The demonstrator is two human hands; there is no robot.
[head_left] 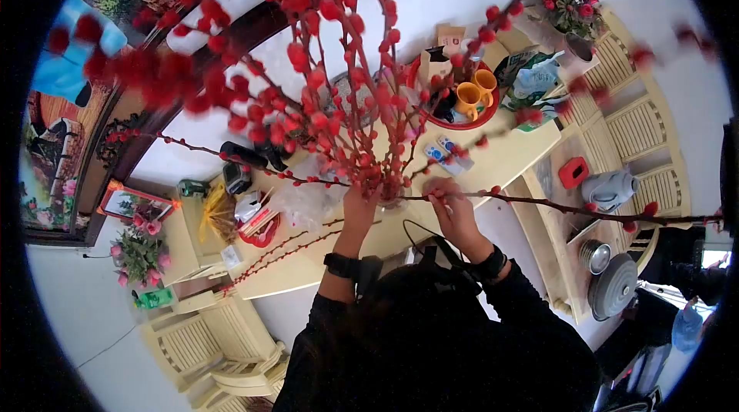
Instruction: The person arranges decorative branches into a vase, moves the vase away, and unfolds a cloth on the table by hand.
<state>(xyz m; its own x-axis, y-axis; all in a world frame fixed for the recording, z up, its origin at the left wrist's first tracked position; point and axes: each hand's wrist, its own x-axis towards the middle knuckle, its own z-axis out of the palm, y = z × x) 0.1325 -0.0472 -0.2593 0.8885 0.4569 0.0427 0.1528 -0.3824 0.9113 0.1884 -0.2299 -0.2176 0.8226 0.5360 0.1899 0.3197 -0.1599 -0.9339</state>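
A tall bunch of branches with fuzzy red buds (358, 104) rises in front of me and fans out overhead. At its base I see part of what looks like a clear glass vase (392, 200). My left hand (362, 208) is closed on the stems low in the bunch, its fingertips partly hidden by buds. Just right of the base, my right hand (453, 210) pinches a long dark budded branch (539, 200), which stretches nearly level to the right edge. Two or more loose budded branches (269, 259) lie on the cream table (308, 277) to the left.
A red tray (493, 113) with orange mugs (468, 96) stands behind at right. Clear plastic wrap (300, 200) and a red dish (262, 233) are at left. A grey kettle (608, 189) and lidded pot (613, 286) sit on the right bench. Red buds block part of the view.
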